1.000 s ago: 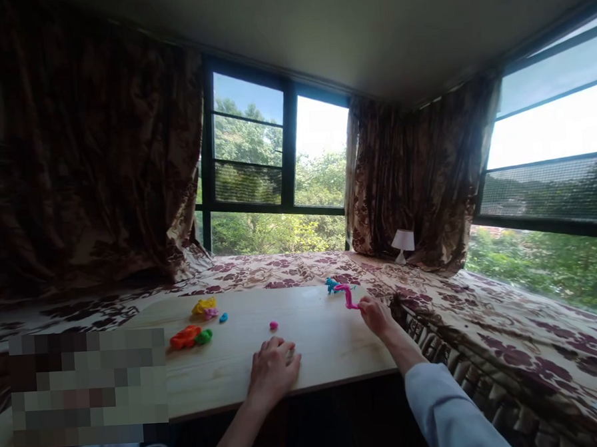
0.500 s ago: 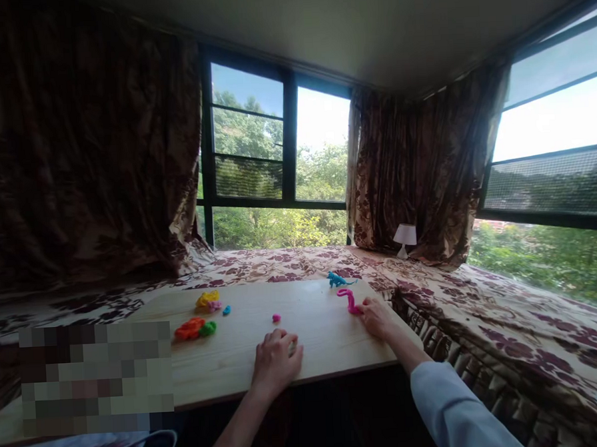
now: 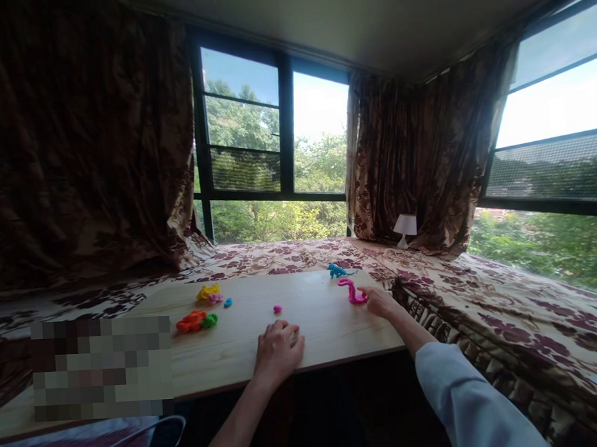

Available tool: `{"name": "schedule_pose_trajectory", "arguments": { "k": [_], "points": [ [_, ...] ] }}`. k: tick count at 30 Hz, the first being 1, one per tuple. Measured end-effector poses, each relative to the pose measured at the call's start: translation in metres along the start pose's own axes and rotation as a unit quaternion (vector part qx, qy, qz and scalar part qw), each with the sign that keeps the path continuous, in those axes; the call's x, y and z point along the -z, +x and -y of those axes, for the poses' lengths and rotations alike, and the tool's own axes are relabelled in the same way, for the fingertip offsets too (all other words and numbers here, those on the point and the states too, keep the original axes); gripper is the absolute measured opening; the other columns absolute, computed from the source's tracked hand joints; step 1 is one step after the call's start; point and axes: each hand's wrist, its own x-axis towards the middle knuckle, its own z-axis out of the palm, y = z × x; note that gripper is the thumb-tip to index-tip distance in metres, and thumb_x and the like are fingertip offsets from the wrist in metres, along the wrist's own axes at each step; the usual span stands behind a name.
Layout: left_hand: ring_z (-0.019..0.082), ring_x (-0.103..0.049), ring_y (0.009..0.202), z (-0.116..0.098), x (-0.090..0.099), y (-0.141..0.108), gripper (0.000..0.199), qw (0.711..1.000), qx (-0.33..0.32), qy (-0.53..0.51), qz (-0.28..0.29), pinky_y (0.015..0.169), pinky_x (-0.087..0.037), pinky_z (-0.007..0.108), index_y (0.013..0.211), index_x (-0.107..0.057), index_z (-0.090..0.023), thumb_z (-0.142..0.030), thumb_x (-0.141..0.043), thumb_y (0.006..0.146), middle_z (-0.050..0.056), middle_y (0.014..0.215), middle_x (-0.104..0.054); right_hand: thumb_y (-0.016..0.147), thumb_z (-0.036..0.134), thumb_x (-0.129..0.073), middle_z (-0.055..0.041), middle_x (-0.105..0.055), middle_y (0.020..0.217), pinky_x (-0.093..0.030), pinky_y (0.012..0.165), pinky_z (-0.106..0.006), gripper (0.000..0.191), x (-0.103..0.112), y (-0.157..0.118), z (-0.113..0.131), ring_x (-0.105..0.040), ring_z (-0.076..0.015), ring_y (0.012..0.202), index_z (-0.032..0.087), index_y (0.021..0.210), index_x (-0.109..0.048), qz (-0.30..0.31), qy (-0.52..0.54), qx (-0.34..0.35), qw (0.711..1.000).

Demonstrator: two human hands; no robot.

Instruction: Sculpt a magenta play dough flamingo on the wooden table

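The two hands are well apart from each other, both at the desk (image 3: 329,345). The right hand (image 3: 381,302) reaches to the right part of the desk, and its fingertips are at the right end of a pink figure (image 3: 353,294). I cannot tell if these fingers grip the figure or only touch it. The pink figure is on the desk, with a low base and a thin neck which rises and bends over to the left. Just behind it, near the far edge, there is a blue figure (image 3: 337,270) with a long tail that points to the right.

The left hand (image 3: 279,349) rests near the front edge, palm down, with its fingers bent; whether something is under it, I cannot see. A small pink lump (image 3: 277,309) lies a little beyond this hand, apart from it.

On the left part of the desk, a yellow lump (image 3: 208,291) touches a light pink lump (image 3: 215,298), and a small blue piece (image 3: 228,302) lies just beside them. Nearer to the person, an orange lump (image 3: 191,321) and a green lump (image 3: 210,320) are touching.
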Motion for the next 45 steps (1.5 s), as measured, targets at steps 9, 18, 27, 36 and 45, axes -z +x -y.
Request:
{"name": "schedule_pose_trajectory", "arguments": {
  "k": [9, 18, 27, 36, 45],
  "points": [
    [0.02, -0.046, 0.098, -0.007, 0.004, 0.0, 0.024, 1.0, 0.024, -0.007, 0.017, 0.086, -0.032, 0.033, 0.093, -0.063, -0.025, -0.034, -0.048, 0.077, 0.004, 0.1, -0.055, 0.075, 0.009, -0.046, -0.0063, -0.055, 0.112, -0.037, 0.082, -0.023, 0.038, 0.009, 0.012, -0.001, -0.051, -0.0178, 0.099, 0.022, 0.106, -0.062, 0.007, -0.014, -0.001, 1.0],
    [0.02, -0.046, 0.096, -0.001, -0.004, 0.0, 0.024, 1.0, -0.003, 0.01, -0.004, 0.083, -0.033, 0.033, 0.092, -0.063, -0.026, -0.036, -0.047, 0.077, 0.004, 0.098, -0.055, 0.08, 0.044, -0.049, -0.0085, -0.054, 0.102, -0.036, 0.081, -0.028, 0.031, -0.009, 0.013, 0.01, -0.049, -0.0209, 0.094, 0.024, 0.095, -0.067, 0.029, -0.035, -0.022, 0.999],
    [0.021, -0.045, 0.098, -0.007, 0.0, -0.001, 0.025, 0.999, 0.025, 0.005, 0.021, 0.084, -0.033, 0.033, 0.093, -0.063, -0.025, -0.036, -0.046, 0.078, 0.004, 0.101, -0.055, 0.087, 0.036, -0.039, -0.0103, -0.052, 0.107, -0.035, 0.083, -0.031, 0.032, -0.023, 0.003, 0.01, -0.044, -0.0246, 0.101, 0.024, 0.102, -0.065, 0.03, -0.039, -0.032, 0.998],
    [0.02, -0.046, 0.096, -0.007, 0.006, -0.003, 0.022, 1.0, 0.021, -0.007, 0.011, 0.084, -0.033, 0.033, 0.091, -0.063, -0.025, -0.034, -0.047, 0.077, 0.004, 0.097, -0.055, 0.078, 0.012, -0.044, -0.0068, -0.058, 0.109, -0.037, 0.082, -0.025, 0.044, 0.008, 0.004, -0.001, -0.051, -0.0198, 0.099, 0.021, 0.121, -0.052, 0.029, -0.035, 0.009, 0.999],
    [0.021, -0.045, 0.099, -0.009, 0.009, -0.003, 0.022, 0.999, 0.035, -0.008, 0.025, 0.085, -0.033, 0.034, 0.092, -0.063, -0.026, -0.033, -0.047, 0.078, 0.004, 0.099, -0.055, 0.07, 0.007, -0.045, -0.0048, -0.063, 0.1, -0.038, 0.077, -0.025, 0.038, 0.01, -0.009, -0.013, -0.055, -0.0188, 0.094, 0.026, 0.093, -0.069, 0.048, -0.055, -0.013, 0.997]
  ]
}}
